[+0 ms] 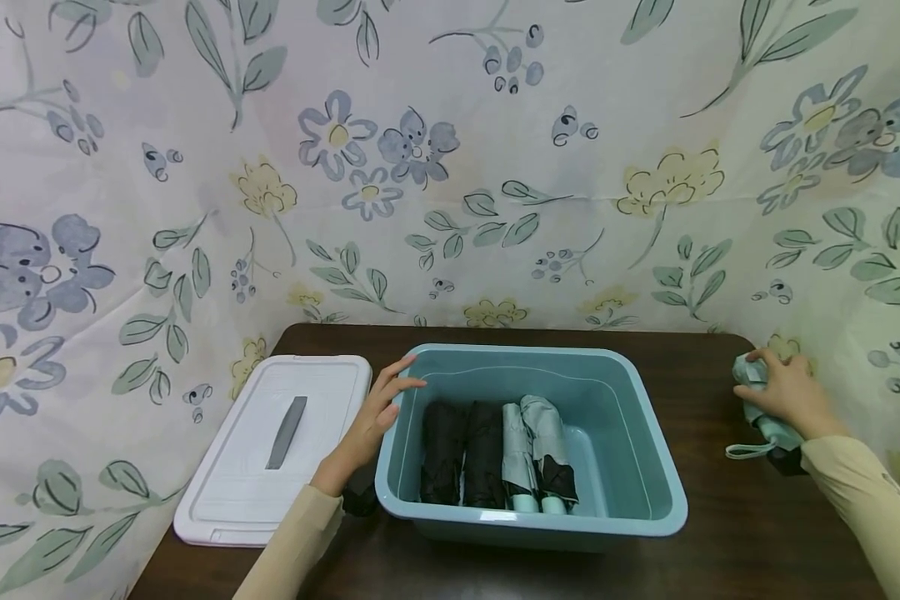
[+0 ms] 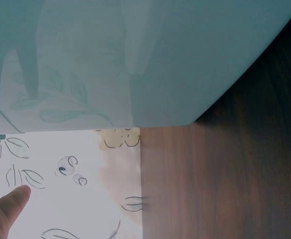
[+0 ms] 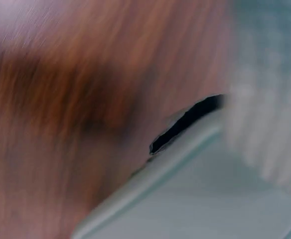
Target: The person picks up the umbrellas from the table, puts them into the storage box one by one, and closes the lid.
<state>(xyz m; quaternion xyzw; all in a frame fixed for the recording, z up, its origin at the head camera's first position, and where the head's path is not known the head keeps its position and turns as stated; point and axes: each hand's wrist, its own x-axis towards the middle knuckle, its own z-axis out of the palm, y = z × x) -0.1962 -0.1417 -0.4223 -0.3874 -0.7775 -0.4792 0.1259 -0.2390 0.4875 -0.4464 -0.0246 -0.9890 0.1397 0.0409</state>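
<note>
At the table's right end my right hand (image 1: 791, 392) grips a folded pale green umbrella (image 1: 753, 375), its wrist loop hanging at the near end. My left hand (image 1: 378, 408) touches the left rim of a blue-green plastic bin (image 1: 645, 433), fingers loosely extended. The left wrist view has the fingertips (image 2: 16, 201) just below the bin's wall (image 2: 160, 64). Inside the bin, folded umbrellas lie side by side: two black ones (image 1: 442, 454) on the left, two pale green ones (image 1: 543, 425) beside them. The right wrist view is blurred, with pale green surfaces close to the lens.
A white lid (image 1: 225, 467) with a grey handle (image 1: 287, 433) lies left of the bin. Beneath my left wrist is a dark object (image 1: 360, 492), partly hidden. Another black item (image 1: 787, 460) sits under my right wrist. Floral cloth (image 1: 450, 167) hangs behind the dark wooden table (image 1: 705, 517).
</note>
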